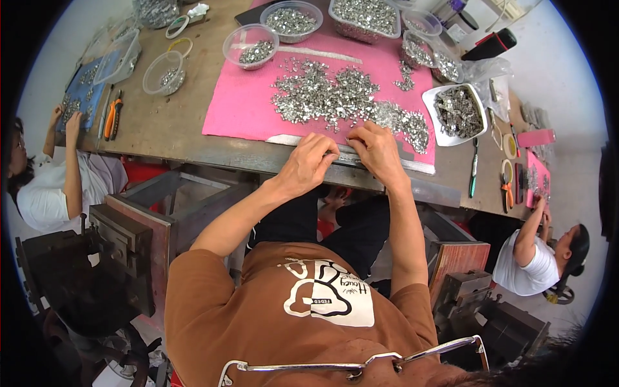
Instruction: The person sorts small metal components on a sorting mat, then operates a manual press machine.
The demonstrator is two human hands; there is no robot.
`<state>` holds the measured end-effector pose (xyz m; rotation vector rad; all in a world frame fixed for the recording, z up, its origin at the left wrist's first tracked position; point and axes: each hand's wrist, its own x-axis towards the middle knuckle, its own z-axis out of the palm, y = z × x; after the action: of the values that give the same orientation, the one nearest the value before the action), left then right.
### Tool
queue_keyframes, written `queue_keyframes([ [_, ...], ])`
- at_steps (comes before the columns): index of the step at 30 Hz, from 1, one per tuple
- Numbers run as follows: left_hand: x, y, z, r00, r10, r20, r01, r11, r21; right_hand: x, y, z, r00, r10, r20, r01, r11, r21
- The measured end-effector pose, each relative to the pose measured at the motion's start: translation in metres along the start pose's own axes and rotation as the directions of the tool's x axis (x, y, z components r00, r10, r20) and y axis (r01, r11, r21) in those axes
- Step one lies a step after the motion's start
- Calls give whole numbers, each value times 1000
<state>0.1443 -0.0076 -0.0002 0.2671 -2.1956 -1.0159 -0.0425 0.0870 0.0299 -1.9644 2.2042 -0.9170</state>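
Note:
A pile of small shiny metal pieces (325,93) lies on a pink mat (238,103) in front of me. My left hand (308,162) rests at the table's front edge, its thumb and fingers pinched together; anything between them is too small to name. Close by on the right, my right hand (377,151) is also pinched, with its fingertips at the near rim of the pile. What it grips, if anything, cannot be made out. A white metal-edged strip (419,166) runs along the mat's front, partly under my hands.
Clear tubs of metal pieces (364,29) line the back. A white square dish (431,100) of darker pieces stands right, beside a green-handled tool (474,169). Orange-handled pliers (113,117) lie left. Co-workers sit at both sides; a dark vise-like machine (119,238) stands lower left.

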Motion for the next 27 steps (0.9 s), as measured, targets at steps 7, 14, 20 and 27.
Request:
queue_keyframes([
  [7, 0, 7, 4, 994, 107, -16, -103, 982, 158, 2, -1, 6, 999, -11, -35, 12, 1000, 29],
  [14, -3, 5, 5, 975, 221, -20, -205, 931, 302, -2, -4, 9, 997, -3, -71, 6, 999, 52],
  [20, 7, -5, -15, 988, 134, -76, -96, 924, 370, -24, -26, -7, 997, 37, -63, -22, 974, 226],
  [27, 31, -27, -12, 995, -83, -59, 101, 873, 478, -34, -29, 9, 992, -25, -126, 52, 975, 214],
])
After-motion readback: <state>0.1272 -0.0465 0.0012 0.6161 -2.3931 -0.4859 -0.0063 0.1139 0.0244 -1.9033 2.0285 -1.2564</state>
